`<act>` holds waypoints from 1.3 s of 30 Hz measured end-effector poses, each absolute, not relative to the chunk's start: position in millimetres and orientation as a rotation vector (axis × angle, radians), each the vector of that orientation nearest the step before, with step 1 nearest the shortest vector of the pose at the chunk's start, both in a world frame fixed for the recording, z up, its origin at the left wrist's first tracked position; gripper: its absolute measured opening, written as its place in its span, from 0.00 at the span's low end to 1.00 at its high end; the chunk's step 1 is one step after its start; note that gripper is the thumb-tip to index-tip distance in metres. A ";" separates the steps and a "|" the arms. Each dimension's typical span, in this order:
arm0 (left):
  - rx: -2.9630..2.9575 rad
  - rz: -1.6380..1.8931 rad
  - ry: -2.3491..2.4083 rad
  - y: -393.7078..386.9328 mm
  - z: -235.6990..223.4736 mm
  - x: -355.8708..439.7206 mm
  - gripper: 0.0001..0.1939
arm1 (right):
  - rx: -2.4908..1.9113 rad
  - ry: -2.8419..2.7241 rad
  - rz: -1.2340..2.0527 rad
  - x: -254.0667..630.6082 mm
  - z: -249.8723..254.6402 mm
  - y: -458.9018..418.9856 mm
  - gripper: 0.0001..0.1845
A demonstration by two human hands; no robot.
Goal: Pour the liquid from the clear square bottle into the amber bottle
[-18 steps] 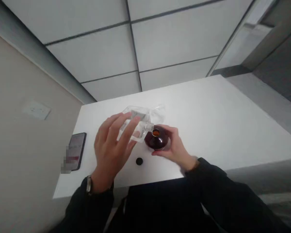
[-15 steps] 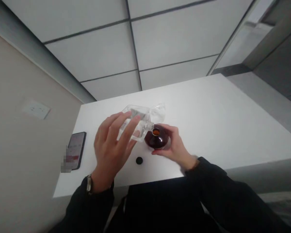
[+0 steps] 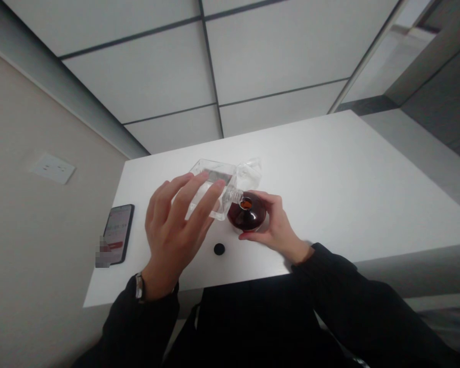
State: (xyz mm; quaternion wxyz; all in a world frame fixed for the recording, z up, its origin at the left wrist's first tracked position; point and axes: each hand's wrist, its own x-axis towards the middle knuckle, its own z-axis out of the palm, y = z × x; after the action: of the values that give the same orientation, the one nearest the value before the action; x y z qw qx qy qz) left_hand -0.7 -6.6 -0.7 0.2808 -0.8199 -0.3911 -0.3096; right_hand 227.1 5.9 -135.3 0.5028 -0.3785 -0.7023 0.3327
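Taking the amber bottle point(image 3: 249, 219) as my dial's centre, the widest open stretch of worktop point(image 3: 352, 189) fans from one to three o'clock, beyond my right fingers point(image 3: 273, 200), which hem the bottle on that side. At ten, the clear square bottle point(image 3: 225, 197) and my left fingers point(image 3: 207, 203) shut off the way in. A crumpled piece of clear plastic point(image 3: 250, 175) sits at twelve, a small black round cap point(image 3: 219, 249) at seven. My left wrist point(image 3: 159, 280) bars eight; out at nine, a phone point(image 3: 119, 230) narrows the passage beside the wall point(image 3: 49, 240).
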 end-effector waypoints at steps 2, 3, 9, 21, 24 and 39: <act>-2.195 -0.822 -1.050 -7.1 -0.6 -1.0 0.29 | -0.916 -1.696 0.805 227.3 -134.3 5.8 0.55; -2.196 -0.817 -1.055 -7.5 -0.7 -1.2 0.29 | -0.917 -1.697 0.804 227.4 -133.7 5.7 0.55; -2.221 -0.808 -1.067 -9.2 -0.7 -2.2 0.30 | -0.919 -1.702 0.803 227.3 -130.2 5.2 0.53; -2.208 -0.761 -1.065 -9.7 2.9 -1.5 0.32 | -0.915 -1.700 0.821 226.7 -129.4 5.2 0.54; -2.198 -0.747 -1.061 -9.8 2.5 -1.7 0.31 | -0.918 -1.696 0.826 226.6 -130.7 5.3 0.54; -2.224 -0.770 -1.062 -10.1 2.7 -3.0 0.34 | -0.948 -1.683 0.846 227.3 -131.0 4.7 0.56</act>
State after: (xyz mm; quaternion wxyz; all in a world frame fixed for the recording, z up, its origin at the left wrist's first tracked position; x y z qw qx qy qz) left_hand -3.0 -10.1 2.7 0.2759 -0.8279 -0.3952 -0.2867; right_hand 227.3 4.7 -131.0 0.4937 -0.3910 -0.6939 0.3490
